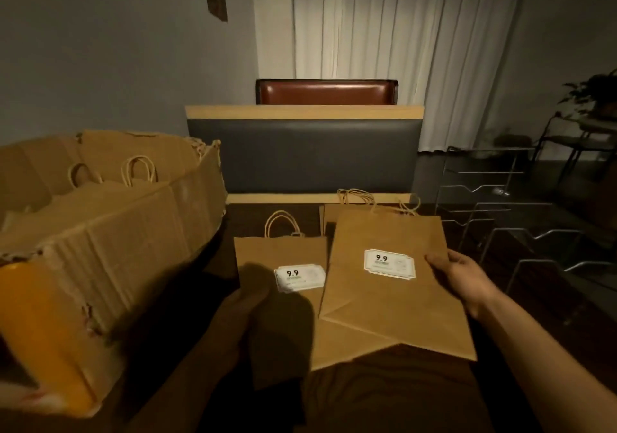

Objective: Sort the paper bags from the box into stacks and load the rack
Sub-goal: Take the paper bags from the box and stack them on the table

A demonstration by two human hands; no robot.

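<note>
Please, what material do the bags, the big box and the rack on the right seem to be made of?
The bags look like matte brown kraft paper with twisted paper-cord handles and sharp folds. The box looks like corrugated cardboard, creased and torn at the edges. The rack appears to be thin metal wire, since it glints, probably chromed.

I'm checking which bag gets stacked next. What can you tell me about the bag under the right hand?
The larger bag is plain brown paper, folded flat, tilted slightly, with twisted paper handles at its far end and its folded bottom toward the person. A white label on its face reads 9.9. The right hand grips its right edge. It overlaps the smaller bag beside it, which the left hand touches, and covers another bag behind.
</note>
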